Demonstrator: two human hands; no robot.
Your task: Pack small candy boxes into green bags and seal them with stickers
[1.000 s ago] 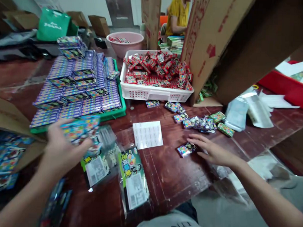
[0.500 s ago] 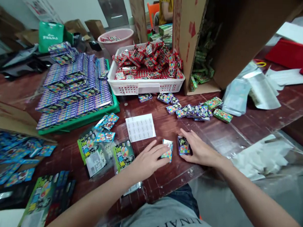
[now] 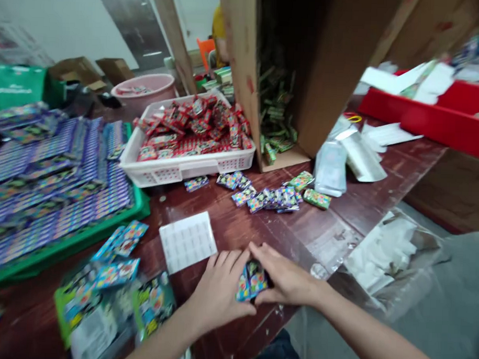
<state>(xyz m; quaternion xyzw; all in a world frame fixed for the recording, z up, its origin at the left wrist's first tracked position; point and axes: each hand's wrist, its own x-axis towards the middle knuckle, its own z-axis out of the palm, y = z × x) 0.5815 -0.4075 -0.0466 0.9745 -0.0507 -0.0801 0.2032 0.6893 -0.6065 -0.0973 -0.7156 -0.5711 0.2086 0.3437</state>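
My left hand [image 3: 222,283] curls around the outer side of a small light-blue printed packet [image 3: 242,289] on the dark red table. Against it stands a small purple-black printed packet [image 3: 257,279], with my right hand [image 3: 286,278] closed around its other side. The two packets touch side by side between my hands, and my fingers partly cover both. A white label sheet [image 3: 188,241] lies just beyond my left hand. Flat green printed bags [image 3: 154,302] rest left of my left wrist, with several loose blue packets [image 3: 118,272] near them.
A white basket [image 3: 188,172] of red packets stands at the back. Purple packets fill a green tray [image 3: 142,205] on the left. Loose purple packets [image 3: 276,198] lie before an open cardboard box [image 3: 285,157]. Clear plastic bags [image 3: 330,169] and a red bin [image 3: 407,112] are right.
My hands have come together, bringing the blue packet and the purple packet side by side. The camera view has turned to the right and closer.
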